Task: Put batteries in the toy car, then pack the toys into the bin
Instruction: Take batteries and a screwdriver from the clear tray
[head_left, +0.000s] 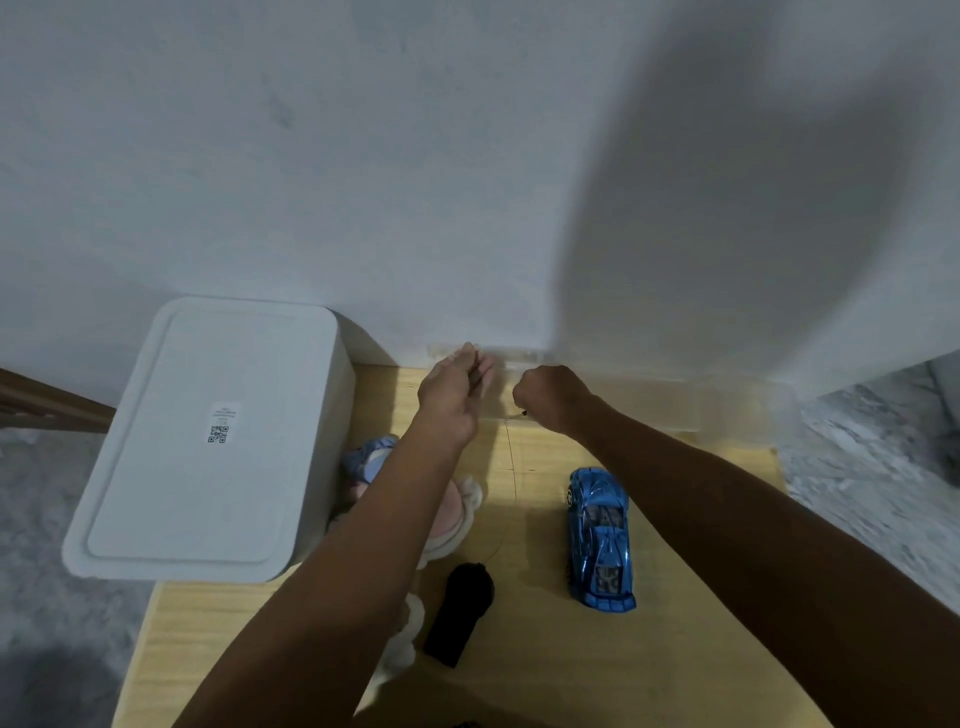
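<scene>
The blue toy car lies on the wooden table, to the right of my arms. A black remote control lies near the middle. A pink and blue plush doll is partly hidden under my left forearm. At the left stands the white bin with its lid on. Both hands are at a clear plastic box against the wall. My left hand has its fingers curled on the box's left edge. My right hand is a fist, and a thin dark-tipped item pokes out of it.
A white wall rises directly behind the table. Grey carpet lies on the floor to the left and right of the table. The bin overhangs the table's left edge. A brown wooden strip runs along the far left.
</scene>
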